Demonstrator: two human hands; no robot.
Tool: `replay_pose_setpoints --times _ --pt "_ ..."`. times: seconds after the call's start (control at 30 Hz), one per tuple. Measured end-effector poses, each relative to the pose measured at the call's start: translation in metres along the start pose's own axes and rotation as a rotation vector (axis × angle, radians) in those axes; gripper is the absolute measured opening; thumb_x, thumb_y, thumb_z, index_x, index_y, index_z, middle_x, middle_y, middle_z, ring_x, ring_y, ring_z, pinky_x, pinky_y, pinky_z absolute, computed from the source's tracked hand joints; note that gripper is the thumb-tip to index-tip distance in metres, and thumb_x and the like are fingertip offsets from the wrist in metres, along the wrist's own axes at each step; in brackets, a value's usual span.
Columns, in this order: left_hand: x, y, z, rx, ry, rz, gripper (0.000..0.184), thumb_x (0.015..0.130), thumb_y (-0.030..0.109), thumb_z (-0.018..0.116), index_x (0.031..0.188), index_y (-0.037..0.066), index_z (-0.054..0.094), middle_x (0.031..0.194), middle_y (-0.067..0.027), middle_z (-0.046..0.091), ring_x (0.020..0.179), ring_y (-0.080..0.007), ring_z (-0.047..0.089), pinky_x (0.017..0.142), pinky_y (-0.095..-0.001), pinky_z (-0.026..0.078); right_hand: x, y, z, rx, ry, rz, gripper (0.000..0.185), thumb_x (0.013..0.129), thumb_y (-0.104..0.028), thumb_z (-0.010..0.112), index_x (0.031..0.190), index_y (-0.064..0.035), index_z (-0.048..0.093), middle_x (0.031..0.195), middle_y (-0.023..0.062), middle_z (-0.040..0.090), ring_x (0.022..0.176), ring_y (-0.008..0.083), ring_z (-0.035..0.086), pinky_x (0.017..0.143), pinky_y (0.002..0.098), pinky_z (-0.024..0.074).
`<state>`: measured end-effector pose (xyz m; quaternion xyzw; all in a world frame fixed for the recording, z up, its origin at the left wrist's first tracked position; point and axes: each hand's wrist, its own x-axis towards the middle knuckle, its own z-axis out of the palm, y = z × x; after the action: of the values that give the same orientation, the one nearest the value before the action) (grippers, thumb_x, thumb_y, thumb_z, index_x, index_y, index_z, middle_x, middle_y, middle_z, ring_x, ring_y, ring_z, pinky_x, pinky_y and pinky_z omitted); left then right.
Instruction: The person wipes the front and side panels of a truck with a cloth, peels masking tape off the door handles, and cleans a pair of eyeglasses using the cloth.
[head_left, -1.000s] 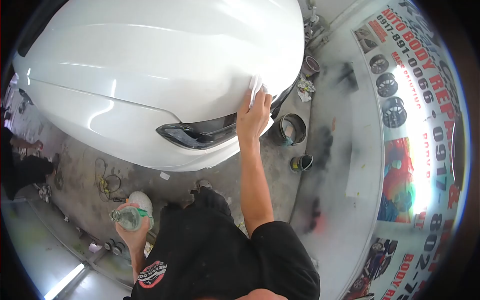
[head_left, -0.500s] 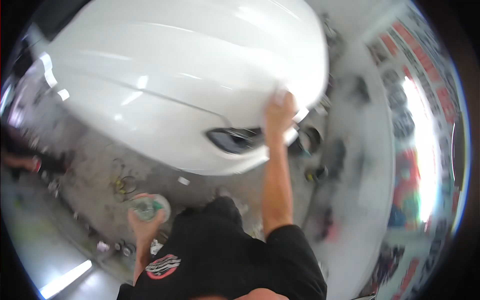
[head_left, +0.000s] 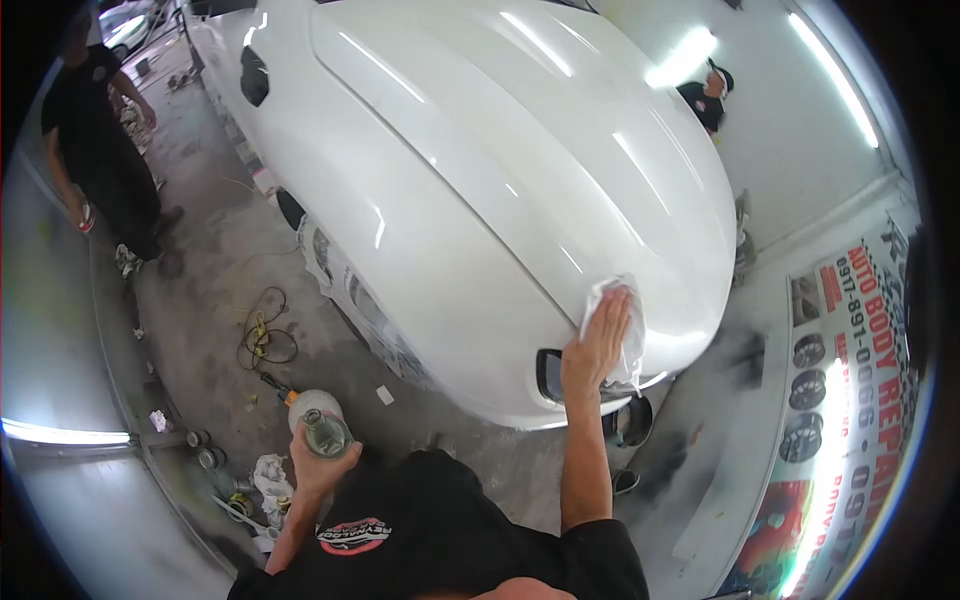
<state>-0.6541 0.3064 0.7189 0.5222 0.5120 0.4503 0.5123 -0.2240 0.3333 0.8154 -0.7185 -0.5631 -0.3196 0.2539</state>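
Observation:
My right hand (head_left: 598, 345) lies with its fingers stretched together over a white cloth (head_left: 632, 350), pressing it on the front of a white car's hood (head_left: 480, 190). The cloth's edges stick out around the fingers. Just below that hand is the dark headlight opening (head_left: 549, 375). Low on the left, my left hand (head_left: 318, 465) is wrapped round a clear glass bottle (head_left: 326, 434), its open mouth facing up. Behind the bottle shows a pale round thing (head_left: 305, 404) with an orange and black end, which I cannot identify.
A coiled cable (head_left: 266, 340) lies on the concrete floor (head_left: 215, 290). One person (head_left: 105, 140) stands at left with something small in a hand; another person (head_left: 707, 98) is beyond the car. Crumpled paper (head_left: 270, 480) lies near my left arm. A printed banner (head_left: 850, 390) hangs at right.
My view has shifted, so more of the car and both people show clearly. My right hand with the cloth is now farther up the hood from the headlight opening. My left hand still holds the bottle.

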Motion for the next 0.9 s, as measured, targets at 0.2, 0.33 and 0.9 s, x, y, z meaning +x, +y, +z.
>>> replay_pose_setpoints --times 0.2,0.33,0.9 --pt "0.021 0.003 -0.025 0.062 0.067 -0.029 0.055 0.067 0.010 0.089 0.113 0.002 0.059 0.098 -0.0057 0.069 0.087 -0.0133 0.066 0.082 -0.0310 0.055 0.111 -0.108 0.083 0.081 -0.100 -0.234 0.065 0.082 0.008 0.052 0.147 0.0054 0.049 0.158 0.0284 0.042 0.148 0.0446 0.039 0.122 0.0555 0.0298" --pt "0.027 -0.021 -0.043 0.010 0.137 -0.068 0.056 0.068 0.009 0.088 0.114 0.002 0.059 0.100 -0.0071 0.069 0.088 -0.0136 0.066 0.082 -0.0313 0.055 0.187 -0.187 0.162 0.165 -0.060 -0.395 0.058 0.086 0.005 0.053 0.144 0.0079 0.050 0.157 0.0267 0.043 0.148 0.0418 0.038 0.122 0.0539 0.0295" --pt "0.068 -0.041 -0.085 0.001 0.141 -0.020 0.057 0.068 0.007 0.086 0.117 0.002 0.058 0.103 -0.0079 0.068 0.090 -0.0137 0.066 0.084 -0.0309 0.054 0.253 -0.236 0.221 0.226 -0.078 -0.753 0.052 0.086 0.004 0.053 0.138 0.0056 0.056 0.154 0.0217 0.048 0.145 0.0386 0.043 0.119 0.0520 0.0337"
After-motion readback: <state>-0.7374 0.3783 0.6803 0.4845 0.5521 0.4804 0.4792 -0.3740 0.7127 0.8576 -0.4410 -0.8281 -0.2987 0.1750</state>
